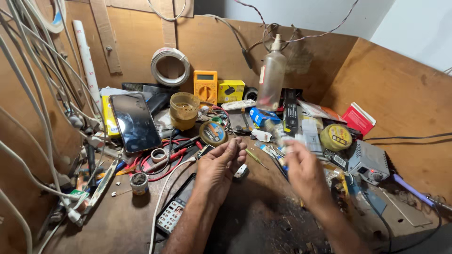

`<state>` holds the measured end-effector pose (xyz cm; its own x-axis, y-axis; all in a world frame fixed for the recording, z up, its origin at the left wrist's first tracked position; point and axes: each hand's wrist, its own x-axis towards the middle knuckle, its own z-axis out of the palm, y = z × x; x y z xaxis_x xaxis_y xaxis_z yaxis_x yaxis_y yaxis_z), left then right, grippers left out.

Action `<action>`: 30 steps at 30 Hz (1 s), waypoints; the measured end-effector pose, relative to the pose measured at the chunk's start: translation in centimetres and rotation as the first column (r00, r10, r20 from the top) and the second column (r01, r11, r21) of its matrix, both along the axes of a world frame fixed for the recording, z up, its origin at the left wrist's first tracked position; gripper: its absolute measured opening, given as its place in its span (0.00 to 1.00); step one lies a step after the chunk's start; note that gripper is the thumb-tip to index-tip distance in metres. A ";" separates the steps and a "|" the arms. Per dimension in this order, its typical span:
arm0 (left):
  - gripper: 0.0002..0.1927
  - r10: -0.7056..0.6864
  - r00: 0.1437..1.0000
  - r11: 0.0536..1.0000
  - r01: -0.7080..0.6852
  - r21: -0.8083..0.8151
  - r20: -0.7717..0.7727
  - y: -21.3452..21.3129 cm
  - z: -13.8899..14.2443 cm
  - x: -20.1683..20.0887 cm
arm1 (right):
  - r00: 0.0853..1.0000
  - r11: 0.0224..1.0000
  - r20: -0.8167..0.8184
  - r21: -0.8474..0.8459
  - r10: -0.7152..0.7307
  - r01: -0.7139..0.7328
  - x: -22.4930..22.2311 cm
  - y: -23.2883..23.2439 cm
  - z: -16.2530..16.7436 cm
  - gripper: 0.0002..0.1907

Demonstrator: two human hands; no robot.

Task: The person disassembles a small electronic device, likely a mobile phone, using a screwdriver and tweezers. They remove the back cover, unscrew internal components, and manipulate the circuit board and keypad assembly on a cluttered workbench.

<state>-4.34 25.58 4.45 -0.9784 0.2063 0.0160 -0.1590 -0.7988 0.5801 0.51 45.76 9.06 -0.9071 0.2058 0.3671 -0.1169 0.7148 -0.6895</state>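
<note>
Two bare hands hover above a cluttered wooden worktop point(263, 221). The left hand point(219, 167) pinches something too small to identify between its fingertips. The right hand point(303, 171), blurred, grips a small pale object point(299, 141) near a clear bottle point(271, 77). Behind them sit a yellow multimeter point(205, 86), a dark phone point(135, 122) and a grey soldering station point(369, 162).

2 bare forearms come in from the near edge. The left hand point(220, 165) and the right hand point(303, 170) wear no gloves, and I see no rings, watch or wristband. No sleeves show as far as the near edge. The left forearm carries fine hair. The right hand is blurred, its fingertips hard to make out.
</note>
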 end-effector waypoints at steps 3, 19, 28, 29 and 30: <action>0.12 -0.005 0.999 1.000 0.005 0.004 0.035 0.0 -0.6 -0.6 | 0.984 0.985 -0.069 -0.034 0.164 -0.167 2.4 -2.8 -0.1 0.18; 0.09 -0.204 0.978 0.979 0.204 0.001 0.036 8.1 -2.0 -6.6 | 0.891 0.997 -0.453 0.071 0.040 -0.008 3.2 -5.0 2.0 0.16; 0.10 -0.275 0.960 0.961 0.276 0.018 -0.046 9.5 -4.1 -7.0 | 0.906 0.989 -0.423 0.121 -0.022 0.081 3.4 -4.4 0.7 0.15; 0.10 -0.255 0.967 0.966 0.255 0.031 -0.016 9.2 -3.8 -6.7 | 0.900 0.987 -0.436 0.134 -0.026 0.094 3.4 -4.2 0.7 0.14; 0.11 -0.237 0.971 0.970 0.237 0.047 -0.003 8.9 -3.4 -6.3 | 0.900 0.989 -0.436 0.132 -0.008 0.072 3.8 -3.8 0.7 0.15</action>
<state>-10.64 34.51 1.00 -0.9017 0.4313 0.0288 -0.3483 -0.7644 0.5426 4.34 42.01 9.80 -0.6434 0.1554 0.7496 -0.3502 0.8110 -0.4686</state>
